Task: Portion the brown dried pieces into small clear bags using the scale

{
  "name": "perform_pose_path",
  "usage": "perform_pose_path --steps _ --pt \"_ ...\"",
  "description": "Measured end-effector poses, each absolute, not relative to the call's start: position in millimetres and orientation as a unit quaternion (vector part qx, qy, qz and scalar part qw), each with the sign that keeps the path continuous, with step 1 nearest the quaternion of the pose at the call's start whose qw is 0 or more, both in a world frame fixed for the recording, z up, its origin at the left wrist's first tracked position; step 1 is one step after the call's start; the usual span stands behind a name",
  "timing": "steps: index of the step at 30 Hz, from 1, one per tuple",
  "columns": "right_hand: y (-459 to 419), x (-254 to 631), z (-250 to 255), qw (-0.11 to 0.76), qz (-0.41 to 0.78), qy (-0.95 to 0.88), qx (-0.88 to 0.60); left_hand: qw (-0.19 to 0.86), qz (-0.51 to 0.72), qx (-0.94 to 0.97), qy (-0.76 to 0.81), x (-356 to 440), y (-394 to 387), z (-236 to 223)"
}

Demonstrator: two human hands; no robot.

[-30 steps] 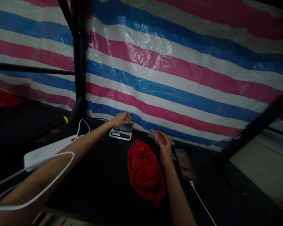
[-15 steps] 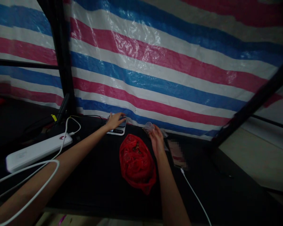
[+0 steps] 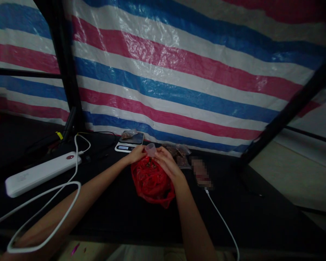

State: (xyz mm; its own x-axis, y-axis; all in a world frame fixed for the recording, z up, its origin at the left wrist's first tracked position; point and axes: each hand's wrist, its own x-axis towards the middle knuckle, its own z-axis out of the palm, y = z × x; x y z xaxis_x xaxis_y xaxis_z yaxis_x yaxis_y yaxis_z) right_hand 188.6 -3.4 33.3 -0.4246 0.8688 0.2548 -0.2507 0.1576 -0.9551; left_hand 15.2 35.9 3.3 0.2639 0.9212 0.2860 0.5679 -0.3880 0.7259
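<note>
Right grip: my right hand [image 3: 167,163] clenched on a clear plastic cup [image 3: 150,149]
Left grip: my left hand [image 3: 136,154] curled beside the cup, hold unclear
Below: red plastic bag [image 3: 152,184]

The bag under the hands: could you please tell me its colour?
The plastic bag is red, clearest in the head view.

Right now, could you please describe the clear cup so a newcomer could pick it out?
On the black table before the striped tarpaulin, find the red plastic bag. Above it, the small clear cup sits between the left hand and right hand, the only thing they hold.
</note>
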Motion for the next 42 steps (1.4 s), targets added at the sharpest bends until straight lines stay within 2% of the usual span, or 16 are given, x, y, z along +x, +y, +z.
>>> perform_pose_path --steps 2,6,14,16,21,32,42 --pt "-2.7 182.3 24.9 0.419 0.551 -0.642 -0.329 0.24 0.397 0.726 0.508 -0.6 36.2 3.2" --pt "4.2 174.7 6.1 0.443 0.368 -0.673 -0.463 0.235 0.455 0.672 0.535 -22.8 38.5 -5.0" --pt "4.4 161.4 -16.1 0.442 0.183 -0.742 -0.47 0.191 0.454 0.646 0.584 -16.0 31.9 -9.6" --pt "5.0 159.5 -19.6 0.44 0.185 -0.744 -0.467 0.187 0.462 0.63 0.596 -12.6 30.0 -9.5" --pt "9.3 159.3 -25.6 0.463 0.224 -0.735 -0.442 0.257 0.515 0.579 0.577 -6.6 30.9 -11.6" --pt "15.4 161.7 -21.9 0.468 0.415 -0.647 -0.436 0.327 0.535 0.552 0.549 -1.0 29.5 -11.9" --pt "17.8 161.9 -23.3 0.478 0.407 -0.635 -0.45 0.344 0.569 0.504 0.551 -3.8 34.4 -15.1"
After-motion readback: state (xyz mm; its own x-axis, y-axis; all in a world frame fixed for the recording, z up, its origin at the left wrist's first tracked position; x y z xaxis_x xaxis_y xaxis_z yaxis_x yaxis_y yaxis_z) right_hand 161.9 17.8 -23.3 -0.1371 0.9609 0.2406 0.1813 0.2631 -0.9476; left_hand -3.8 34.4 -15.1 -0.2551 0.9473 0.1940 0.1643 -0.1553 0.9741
